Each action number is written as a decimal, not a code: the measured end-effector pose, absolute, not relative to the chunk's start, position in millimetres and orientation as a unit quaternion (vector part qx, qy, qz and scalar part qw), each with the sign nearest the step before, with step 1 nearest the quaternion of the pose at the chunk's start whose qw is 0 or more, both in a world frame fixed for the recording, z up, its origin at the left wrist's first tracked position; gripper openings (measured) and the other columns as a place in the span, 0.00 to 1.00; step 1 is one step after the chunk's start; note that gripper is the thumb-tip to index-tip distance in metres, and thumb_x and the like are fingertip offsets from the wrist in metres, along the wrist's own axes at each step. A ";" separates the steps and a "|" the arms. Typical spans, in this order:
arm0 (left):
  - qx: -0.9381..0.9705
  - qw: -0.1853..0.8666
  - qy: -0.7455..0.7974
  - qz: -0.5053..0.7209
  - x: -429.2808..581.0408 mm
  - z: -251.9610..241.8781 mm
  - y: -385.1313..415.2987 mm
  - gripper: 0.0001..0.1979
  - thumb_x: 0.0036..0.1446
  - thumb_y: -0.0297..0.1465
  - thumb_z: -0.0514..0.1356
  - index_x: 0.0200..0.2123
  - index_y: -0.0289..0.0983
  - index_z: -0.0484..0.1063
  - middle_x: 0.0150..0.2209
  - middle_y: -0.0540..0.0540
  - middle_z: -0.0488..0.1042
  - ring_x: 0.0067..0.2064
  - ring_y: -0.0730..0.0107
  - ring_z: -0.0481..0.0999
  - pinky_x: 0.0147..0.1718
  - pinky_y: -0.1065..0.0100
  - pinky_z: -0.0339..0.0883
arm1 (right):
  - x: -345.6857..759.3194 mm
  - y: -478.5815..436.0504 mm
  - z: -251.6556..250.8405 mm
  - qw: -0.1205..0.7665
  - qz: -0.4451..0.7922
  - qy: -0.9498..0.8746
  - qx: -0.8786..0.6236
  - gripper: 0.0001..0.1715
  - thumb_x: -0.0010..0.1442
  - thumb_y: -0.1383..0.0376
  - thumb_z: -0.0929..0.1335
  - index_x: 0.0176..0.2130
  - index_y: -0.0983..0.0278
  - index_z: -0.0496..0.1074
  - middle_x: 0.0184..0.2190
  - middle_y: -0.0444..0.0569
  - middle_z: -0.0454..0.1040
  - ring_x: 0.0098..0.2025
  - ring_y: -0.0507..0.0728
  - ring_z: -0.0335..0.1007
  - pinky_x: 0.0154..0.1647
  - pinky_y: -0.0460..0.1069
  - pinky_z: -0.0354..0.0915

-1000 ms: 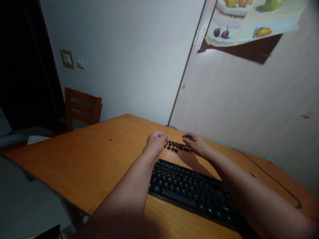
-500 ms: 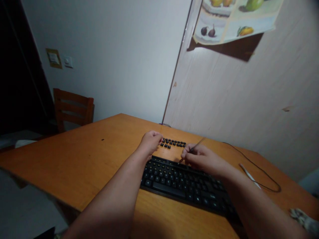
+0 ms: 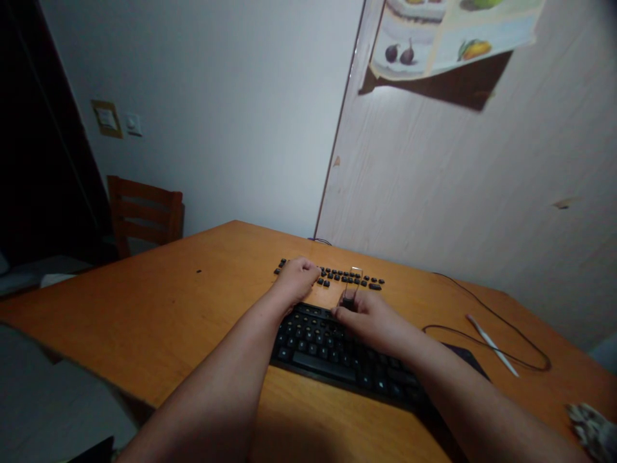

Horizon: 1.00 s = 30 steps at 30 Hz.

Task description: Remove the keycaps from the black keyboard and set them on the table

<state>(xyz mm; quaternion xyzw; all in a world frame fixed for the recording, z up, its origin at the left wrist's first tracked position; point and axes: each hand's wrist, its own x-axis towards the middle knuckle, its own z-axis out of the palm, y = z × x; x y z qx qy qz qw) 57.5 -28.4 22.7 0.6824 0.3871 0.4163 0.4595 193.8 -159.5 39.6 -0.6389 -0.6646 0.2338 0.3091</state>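
A black keyboard (image 3: pixel 332 350) lies on the orange wooden table (image 3: pixel 193 308). A row of loose black keycaps (image 3: pixel 349 278) sits on the table just behind it. My left hand (image 3: pixel 296 283) is closed in a loose fist, resting on the table at the keyboard's far left corner, next to the keycaps. My right hand (image 3: pixel 369 316) rests on the keyboard's top rows, fingers pinched round a small wire keycap puller (image 3: pixel 351 288) that stands upright over the keys.
A black cable (image 3: pixel 486 321) loops over the table at the right, with a thin white stick (image 3: pixel 491 344) beside it. A crumpled cloth (image 3: pixel 590 427) lies at the right edge. A wooden chair (image 3: pixel 144 212) stands at the table's far left. Walls close behind.
My right hand has come back from the loose keycaps to the keyboard's top rows with the tool. My left hand has stayed near the keycaps. The view has shifted slightly.
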 end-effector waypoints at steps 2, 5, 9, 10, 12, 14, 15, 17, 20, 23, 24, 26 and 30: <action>0.685 0.461 0.384 0.413 57.9 22.0 -28.7 0.06 0.46 0.33 0.59 0.26 0.35 0.71 0.26 0.47 0.73 0.28 0.71 0.70 0.26 0.72 0.59 | 192.6 -159.7 38.3 0.302 0.230 -0.663 -0.645 0.08 0.58 0.62 0.66 0.29 0.63 0.69 0.23 0.43 0.69 0.25 0.51 0.62 0.24 0.44 0.54; 0.686 0.462 0.386 0.408 58.7 21.9 -30.3 0.07 0.47 0.33 0.59 0.27 0.35 0.71 0.27 0.47 0.74 0.28 0.71 0.70 0.26 0.72 0.60 | 191.7 -159.8 33.2 0.295 0.234 -0.660 -0.650 0.08 0.58 0.63 0.65 0.30 0.63 0.70 0.23 0.43 0.69 0.25 0.50 0.61 0.24 0.44 0.54; 0.685 0.467 0.386 0.405 59.8 21.8 -31.8 0.07 0.47 0.33 0.59 0.27 0.35 0.71 0.27 0.47 0.74 0.28 0.71 0.70 0.27 0.72 0.61 | 191.4 -158.7 22.3 0.285 0.221 -0.657 -0.662 0.08 0.60 0.64 0.63 0.30 0.63 0.70 0.21 0.42 0.68 0.23 0.50 0.59 0.22 0.44 0.51; 0.685 0.469 0.383 0.404 60.1 21.5 -32.0 0.07 0.47 0.34 0.59 0.28 0.35 0.72 0.27 0.47 0.74 0.28 0.71 0.71 0.27 0.72 0.61 | 191.4 -158.3 20.1 0.281 0.219 -0.657 -0.664 0.09 0.60 0.64 0.63 0.30 0.63 0.69 0.21 0.42 0.67 0.22 0.49 0.58 0.22 0.44 0.51; 0.689 0.471 0.378 0.400 60.7 20.3 -32.3 0.08 0.48 0.34 0.59 0.28 0.35 0.72 0.27 0.47 0.74 0.28 0.71 0.71 0.28 0.71 0.62 | 191.3 -157.6 17.4 0.276 0.215 -0.659 -0.666 0.09 0.60 0.64 0.62 0.29 0.63 0.69 0.20 0.42 0.66 0.22 0.49 0.58 0.22 0.44 0.50; 0.694 0.474 0.370 0.394 61.7 18.6 -33.1 0.08 0.48 0.34 0.60 0.28 0.35 0.72 0.27 0.46 0.74 0.28 0.71 0.71 0.27 0.71 0.62 | 191.1 -157.0 16.6 0.276 0.210 -0.658 -0.669 0.09 0.59 0.64 0.62 0.28 0.63 0.67 0.20 0.41 0.64 0.22 0.49 0.57 0.21 0.44 0.49; 0.697 0.478 0.365 0.390 62.4 17.7 -33.7 0.08 0.48 0.34 0.60 0.28 0.35 0.72 0.26 0.46 0.74 0.27 0.71 0.71 0.27 0.71 0.62 | 191.0 -156.7 16.6 0.275 0.207 -0.658 -0.669 0.09 0.58 0.65 0.63 0.27 0.63 0.67 0.19 0.41 0.64 0.22 0.49 0.57 0.21 0.44 0.49; 0.704 0.487 0.354 0.377 63.7 15.8 -35.5 0.08 0.48 0.35 0.60 0.28 0.35 0.72 0.26 0.46 0.74 0.27 0.71 0.71 0.26 0.72 0.62 | 190.3 -156.3 17.1 0.275 0.203 -0.658 -0.671 0.09 0.58 0.64 0.62 0.27 0.63 0.66 0.19 0.40 0.64 0.22 0.49 0.57 0.21 0.44 0.49; 0.722 0.495 0.340 0.345 65.1 13.0 -38.1 0.08 0.48 0.34 0.60 0.28 0.35 0.72 0.26 0.47 0.74 0.26 0.72 0.70 0.25 0.72 0.61 | 187.4 -157.1 18.7 0.276 0.196 -0.655 -0.676 0.08 0.57 0.65 0.62 0.27 0.63 0.67 0.19 0.41 0.65 0.22 0.49 0.58 0.22 0.44 0.49; 0.747 0.484 0.322 0.322 65.3 10.6 -39.6 0.08 0.48 0.35 0.59 0.27 0.35 0.72 0.24 0.48 0.73 0.25 0.72 0.69 0.24 0.72 0.60 | 182.6 -160.3 21.7 0.277 0.175 -0.658 -0.679 0.09 0.57 0.66 0.63 0.26 0.63 0.65 0.18 0.41 0.65 0.22 0.49 0.58 0.22 0.44 0.49; 0.754 0.479 0.318 0.317 65.1 10.0 -39.9 0.08 0.48 0.35 0.59 0.26 0.35 0.72 0.23 0.48 0.72 0.24 0.72 0.68 0.24 0.72 0.59 | 180.9 -161.7 22.9 0.276 0.168 -0.660 -0.679 0.09 0.57 0.66 0.63 0.25 0.63 0.65 0.18 0.41 0.65 0.22 0.49 0.59 0.22 0.44 0.49; 0.761 0.477 0.313 0.309 64.6 9.4 -40.4 0.09 0.47 0.35 0.59 0.24 0.35 0.72 0.22 0.49 0.71 0.24 0.72 0.68 0.23 0.73 0.58 | 178.2 -164.1 25.2 0.274 0.160 -0.665 -0.676 0.09 0.57 0.66 0.63 0.25 0.63 0.66 0.19 0.41 0.66 0.22 0.50 0.60 0.22 0.45 0.49; 0.771 0.475 0.303 0.295 63.9 9.1 -41.3 0.09 0.47 0.35 0.59 0.23 0.35 0.71 0.22 0.48 0.71 0.25 0.71 0.68 0.23 0.73 0.57 | 177.9 -163.5 27.3 0.290 0.187 -0.653 -0.674 0.08 0.56 0.66 0.64 0.25 0.62 0.65 0.18 0.41 0.66 0.21 0.49 0.60 0.21 0.44 0.51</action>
